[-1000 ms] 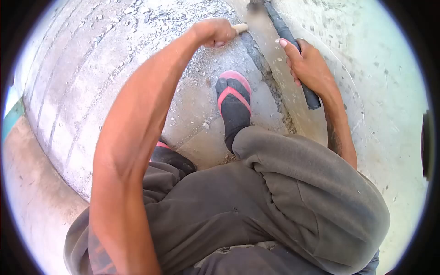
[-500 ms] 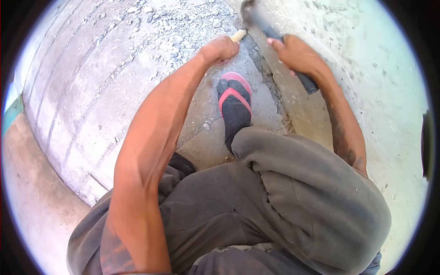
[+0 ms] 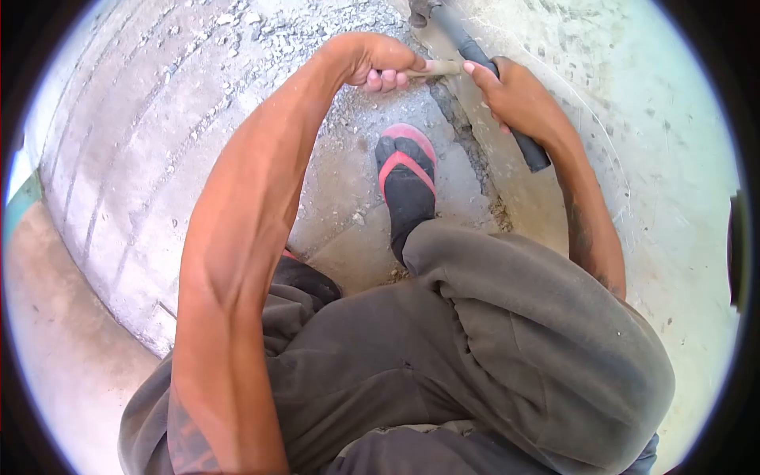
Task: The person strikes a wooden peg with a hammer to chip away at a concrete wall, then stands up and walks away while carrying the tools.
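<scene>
My left hand [image 3: 383, 62] is closed around a pale, rod-like chisel [image 3: 443, 69], one end of which sticks out to the right toward my right hand. The chisel's other end is hidden by my fingers and wrist. In my right hand [image 3: 518, 96] I grip a hammer [image 3: 535, 155] by its dark handle. The hammer's head [image 3: 422, 11] lies at the top edge of the view, beyond the chisel and partly cut off. Below both hands, a rough broken crack [image 3: 467, 142] runs along the concrete floor [image 3: 332, 190].
Grey rubble [image 3: 261, 32] is scattered over the floor at the upper left. My foot in a dark sock and pink flip-flop [image 3: 406, 166] stands beside the crack. A smooth pale surface [image 3: 673, 237] lies to the right, with my bent knee [image 3: 554, 317] in front.
My left hand has risen slightly, and the chisel has turned from slanting up-right to nearly level, showing more of its length. The hammer has shifted a little up and left at its head.
</scene>
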The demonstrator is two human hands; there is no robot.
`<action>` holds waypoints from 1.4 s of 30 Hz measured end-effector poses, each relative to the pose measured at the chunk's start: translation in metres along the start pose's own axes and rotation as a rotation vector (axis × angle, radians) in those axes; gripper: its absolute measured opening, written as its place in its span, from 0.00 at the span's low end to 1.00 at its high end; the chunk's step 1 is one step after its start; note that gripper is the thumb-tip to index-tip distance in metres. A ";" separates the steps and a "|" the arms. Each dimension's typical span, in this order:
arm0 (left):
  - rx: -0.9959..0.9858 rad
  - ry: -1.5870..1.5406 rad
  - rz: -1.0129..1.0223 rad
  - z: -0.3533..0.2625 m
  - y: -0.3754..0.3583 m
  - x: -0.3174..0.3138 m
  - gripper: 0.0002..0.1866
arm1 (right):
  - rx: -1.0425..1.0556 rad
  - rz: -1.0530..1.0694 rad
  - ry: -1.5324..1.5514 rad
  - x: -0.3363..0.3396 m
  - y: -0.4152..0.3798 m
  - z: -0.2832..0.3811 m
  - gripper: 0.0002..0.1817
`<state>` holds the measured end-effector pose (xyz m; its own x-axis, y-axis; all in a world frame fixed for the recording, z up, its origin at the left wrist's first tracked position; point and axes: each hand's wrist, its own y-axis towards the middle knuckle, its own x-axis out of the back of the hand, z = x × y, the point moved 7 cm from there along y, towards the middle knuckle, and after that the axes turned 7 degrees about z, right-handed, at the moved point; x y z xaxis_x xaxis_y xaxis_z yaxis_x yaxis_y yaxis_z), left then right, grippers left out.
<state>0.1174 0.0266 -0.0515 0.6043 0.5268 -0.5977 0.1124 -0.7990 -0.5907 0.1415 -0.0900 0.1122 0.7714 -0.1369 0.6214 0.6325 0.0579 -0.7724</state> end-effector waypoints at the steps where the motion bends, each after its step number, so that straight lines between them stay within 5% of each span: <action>1: 0.001 0.143 -0.122 -0.004 -0.001 0.010 0.17 | 0.020 -0.070 0.036 0.006 -0.004 0.001 0.30; 5: -0.011 0.572 -0.447 -0.003 -0.007 0.028 0.23 | 0.000 -0.107 0.177 0.004 -0.017 -0.017 0.29; 10: -0.141 0.521 -0.449 0.013 -0.004 0.013 0.24 | -0.013 -0.118 0.134 0.001 -0.025 -0.026 0.30; 13: -0.382 0.664 -0.539 0.014 0.003 0.013 0.25 | 0.074 -0.224 0.073 0.000 -0.023 -0.030 0.31; 28: -0.324 0.722 -0.814 0.035 0.000 -0.024 0.25 | -0.065 -0.205 0.017 -0.022 -0.022 -0.049 0.31; 32: -0.327 0.675 -0.824 0.040 0.003 -0.025 0.25 | 0.117 -0.381 0.107 -0.004 -0.035 -0.023 0.32; 35: -0.320 0.658 -0.827 0.039 0.003 -0.027 0.24 | -0.017 -0.276 -0.223 -0.040 -0.014 -0.059 0.32; 36: -0.329 0.662 -0.843 0.042 0.006 -0.028 0.24 | -0.205 0.050 0.080 -0.042 -0.017 -0.056 0.33; 42: -0.350 0.620 -0.807 0.039 0.007 -0.027 0.23 | 0.112 -0.357 -0.018 -0.010 -0.029 -0.022 0.31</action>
<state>0.0709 0.0180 -0.0608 0.5338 0.7757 0.3366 0.8172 -0.3709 -0.4411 0.1141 -0.1124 0.1251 0.5014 -0.1509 0.8520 0.8648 0.1176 -0.4881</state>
